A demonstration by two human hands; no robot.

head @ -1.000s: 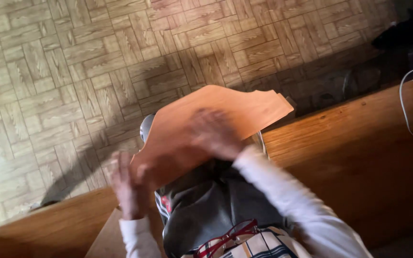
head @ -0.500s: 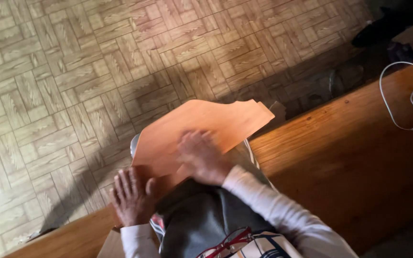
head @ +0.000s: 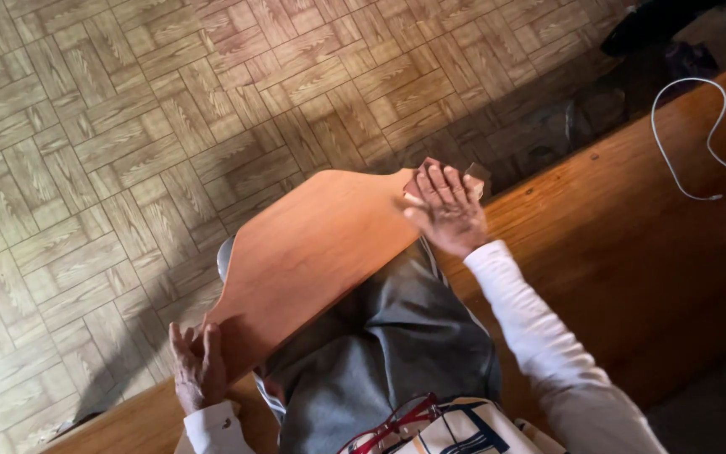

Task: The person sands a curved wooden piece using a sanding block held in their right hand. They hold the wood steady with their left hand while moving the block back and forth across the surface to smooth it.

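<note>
Head view — right hand (head: 447, 206) flat on board (head: 313, 252)

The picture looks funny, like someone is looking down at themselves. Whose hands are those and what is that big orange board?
A person wears a camera on their head, so you see what they see looking down. There is no machine, only two bare hands. The left hand rests on the near end of a smooth orange-brown wooden board lying across their lap. The right hand presses flat on the far end, with something small under its fingers that I cannot make out. Beside them is a wooden bench with a white cable lying on it. Below is a patterned floor.
</note>
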